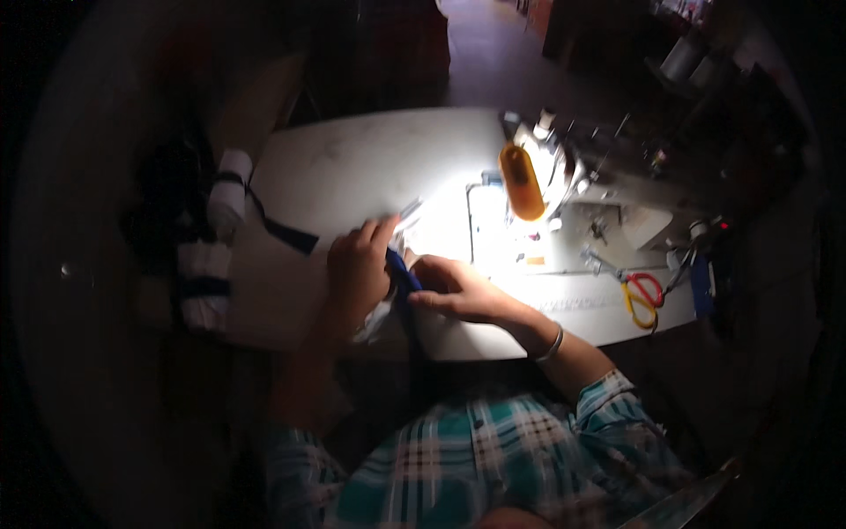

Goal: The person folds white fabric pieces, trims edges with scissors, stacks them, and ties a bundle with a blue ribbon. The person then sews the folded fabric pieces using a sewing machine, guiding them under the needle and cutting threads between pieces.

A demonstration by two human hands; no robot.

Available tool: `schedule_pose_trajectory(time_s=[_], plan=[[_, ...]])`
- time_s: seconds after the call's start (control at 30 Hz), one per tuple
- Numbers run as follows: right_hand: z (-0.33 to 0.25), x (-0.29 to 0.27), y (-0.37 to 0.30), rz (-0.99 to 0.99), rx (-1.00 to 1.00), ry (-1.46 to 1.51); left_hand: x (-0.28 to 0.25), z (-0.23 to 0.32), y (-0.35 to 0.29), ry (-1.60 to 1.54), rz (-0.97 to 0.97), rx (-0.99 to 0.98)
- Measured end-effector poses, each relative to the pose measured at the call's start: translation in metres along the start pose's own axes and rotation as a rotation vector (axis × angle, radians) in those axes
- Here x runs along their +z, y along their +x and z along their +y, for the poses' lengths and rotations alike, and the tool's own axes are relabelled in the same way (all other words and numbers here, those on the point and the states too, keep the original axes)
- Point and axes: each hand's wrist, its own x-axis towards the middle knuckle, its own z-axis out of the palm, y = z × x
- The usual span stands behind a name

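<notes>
Both hands meet over the near edge of a white table. My right hand (460,293) pinches a blue fabric strip (403,270) between thumb and fingers. The strip's darker tail hangs down over the table edge. My left hand (359,266) is closed around a white cloth bundle (377,321), just left of the strip. Much of the bundle is hidden by that hand, and its exact shape cannot be made out.
A sewing machine (648,225) with a glaring orange lamp (522,183) stands at the right. Scissors (648,298) with red and yellow handles lie near the right front edge. White rolls (227,203) with dark bands sit at the left; a dark strip (291,236) trails from one.
</notes>
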Motion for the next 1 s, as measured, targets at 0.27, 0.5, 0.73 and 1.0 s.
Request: schedule_pose_trajectory(time_s=[0.27, 0.5, 0.73, 1.0], plan=[[-0.001, -0.02, -0.014, -0.128, 0.243, 0.292, 0.015, -0.013, 0.0, 0.039, -0.016, -0.048], [0.026, -0.013, -0.056, -0.336, 0.243, 0.177, 0.032, -0.069, 0.006, -0.235, -0.008, -0.268], [0.018, -0.012, -0.069, -0.514, -0.014, 0.289, 0.035, -0.079, 0.005, -0.352, -0.017, -0.319], [-0.061, -0.029, -0.133, -0.992, -0.41, -0.287, 0.05, -0.093, 0.009, -0.395, -0.053, -0.389]])
